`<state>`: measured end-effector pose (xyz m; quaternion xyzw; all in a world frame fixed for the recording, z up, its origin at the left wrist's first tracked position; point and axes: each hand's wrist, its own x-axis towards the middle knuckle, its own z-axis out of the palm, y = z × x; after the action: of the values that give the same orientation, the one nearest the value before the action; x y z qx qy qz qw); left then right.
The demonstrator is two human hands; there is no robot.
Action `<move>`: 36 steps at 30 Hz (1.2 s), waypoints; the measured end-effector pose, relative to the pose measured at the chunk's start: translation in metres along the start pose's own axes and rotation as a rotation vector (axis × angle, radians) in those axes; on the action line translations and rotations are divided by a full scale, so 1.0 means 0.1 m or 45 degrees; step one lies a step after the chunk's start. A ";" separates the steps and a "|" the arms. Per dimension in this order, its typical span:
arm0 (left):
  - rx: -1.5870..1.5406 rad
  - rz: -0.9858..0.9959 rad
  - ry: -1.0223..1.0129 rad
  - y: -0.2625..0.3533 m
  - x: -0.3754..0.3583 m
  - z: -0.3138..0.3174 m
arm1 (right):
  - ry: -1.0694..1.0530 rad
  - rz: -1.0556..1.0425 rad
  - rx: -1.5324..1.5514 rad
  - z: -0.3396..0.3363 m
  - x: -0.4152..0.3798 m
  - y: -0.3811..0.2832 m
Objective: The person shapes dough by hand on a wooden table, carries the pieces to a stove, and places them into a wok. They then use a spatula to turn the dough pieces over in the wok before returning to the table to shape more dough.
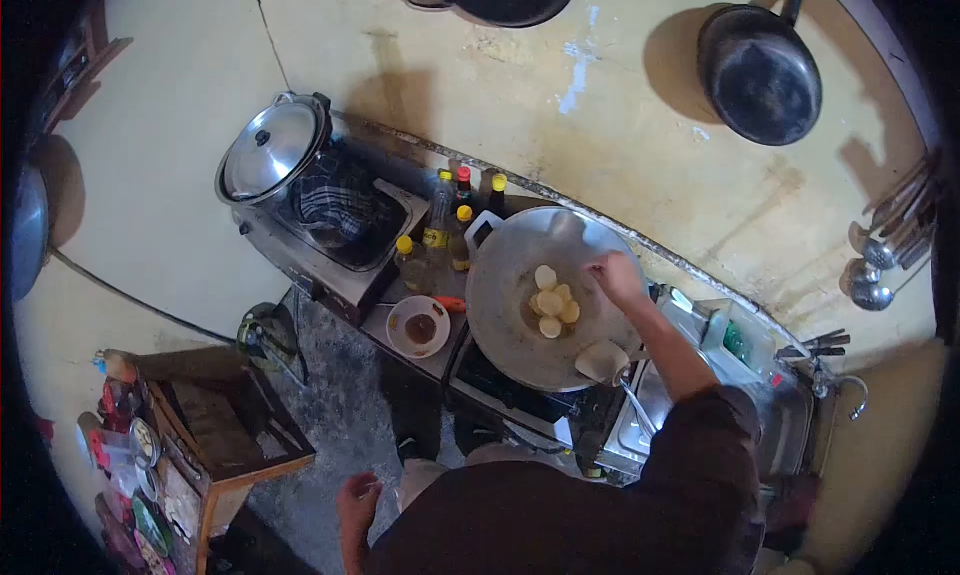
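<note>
A large wok point(505, 320) sits on the stove, with several pale round slices point(550, 303) gathered in its bottom. Over the wok's right side is my right hand point(615, 277), its fingers pinched together; what they hold, if anything, I cannot make out. A spatula with a broad grey head point(602, 363) rests across the near right rim, handle toward the counter. My left hand point(358, 507) hangs low beside my body, above the floor, fingers curled with a small pale spot showing between them. Left of the wok stands a white bowl point(397, 337) with brown liquid or sauce.
Several bottles with yellow and red caps point(437, 215) stand beside the wok. A lidded pot point(268, 150) and a checked cloth point(340, 200) are on the left stove. At right are a sink point(785, 420) and green-filled container point(725, 337). A wooden table point(235, 470) stands lower left.
</note>
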<state>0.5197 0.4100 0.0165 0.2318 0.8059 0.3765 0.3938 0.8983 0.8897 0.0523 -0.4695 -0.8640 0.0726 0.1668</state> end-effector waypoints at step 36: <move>0.896 0.425 -0.806 0.57 0.70 0.43 | 0.069 0.786 -0.364 -0.84 -3.10 -1.14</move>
<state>0.5180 0.5104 0.0116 0.5791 0.6770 0.0510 0.4514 0.9943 0.5657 0.0951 -0.7292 -0.6779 -0.0147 0.0924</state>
